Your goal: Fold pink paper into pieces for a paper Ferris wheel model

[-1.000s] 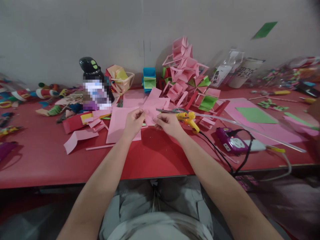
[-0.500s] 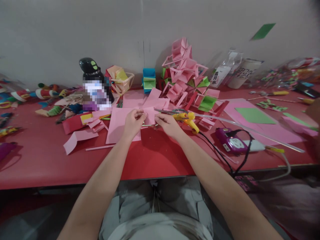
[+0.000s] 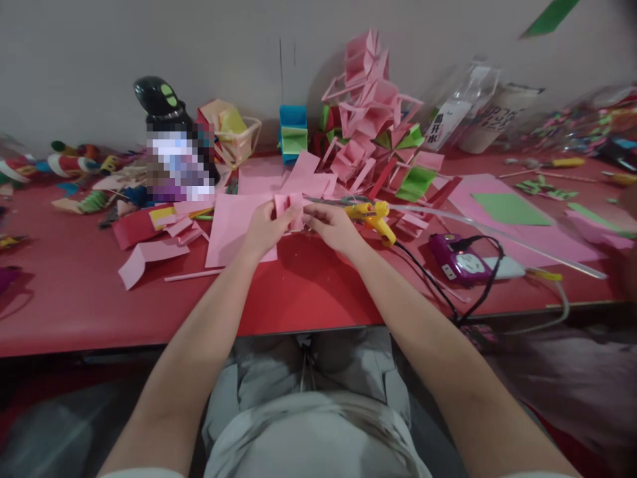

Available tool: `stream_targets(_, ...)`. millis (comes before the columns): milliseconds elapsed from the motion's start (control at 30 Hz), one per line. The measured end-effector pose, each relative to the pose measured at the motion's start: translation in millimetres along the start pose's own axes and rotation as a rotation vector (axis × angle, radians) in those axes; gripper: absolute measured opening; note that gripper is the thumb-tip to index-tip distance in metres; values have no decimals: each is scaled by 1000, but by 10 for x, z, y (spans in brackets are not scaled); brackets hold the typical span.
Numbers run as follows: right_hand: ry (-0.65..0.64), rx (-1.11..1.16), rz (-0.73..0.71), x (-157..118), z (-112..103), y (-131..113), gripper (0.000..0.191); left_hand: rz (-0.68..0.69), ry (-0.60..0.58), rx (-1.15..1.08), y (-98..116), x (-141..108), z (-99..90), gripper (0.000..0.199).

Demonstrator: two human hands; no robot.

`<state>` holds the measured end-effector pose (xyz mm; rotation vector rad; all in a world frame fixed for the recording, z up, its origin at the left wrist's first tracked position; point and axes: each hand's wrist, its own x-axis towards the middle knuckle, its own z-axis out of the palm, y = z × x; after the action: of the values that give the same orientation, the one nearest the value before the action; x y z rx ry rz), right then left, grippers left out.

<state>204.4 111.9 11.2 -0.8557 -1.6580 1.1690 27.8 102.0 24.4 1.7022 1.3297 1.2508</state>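
A small piece of pink paper (image 3: 295, 202), curled or folded upright, stands between my two hands above the table's middle. My left hand (image 3: 269, 227) has its fingers closed on the paper's left side. At the right edge, my right hand (image 3: 326, 224) pinches the same piece. Under and beside my left hand lies a larger pink sheet (image 3: 226, 229). Just right of my right hand rests a yellow glue gun (image 3: 374, 219), its black cable running right. Scissors, partly hidden, lie behind my right hand.
A tall pink folded-paper structure (image 3: 365, 113) stands at the back. A black bottle-like object (image 3: 172, 126) is at the back left. A purple power strip (image 3: 458, 257) and a long clear glue stick (image 3: 497, 240) lie to the right. Paper scraps (image 3: 149, 259) lie left.
The pink paper, flat between my hands before, is now bent into a curled or folded shape. My fingers have drawn closer together. The whole view has tilted slightly downward.
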Motion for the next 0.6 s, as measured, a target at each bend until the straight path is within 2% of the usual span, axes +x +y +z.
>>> stream_targets(167, 150, -17, -41, 17, -5, 100, 24, -19, 27, 38, 22, 10, -16, 13)
stream_targets(300, 214, -167, -128, -5, -12, 59, 22, -11, 39, 72, 76, -4, -25, 19)
stream_targets(433, 206, -273, -173, -30, 11, 9, 23, 13, 30, 99, 70, -9, -27, 22)
stream_targets(600, 200, -244, -125, -41, 34, 8, 35, 27, -4, 53, 5, 4, -6, 19)
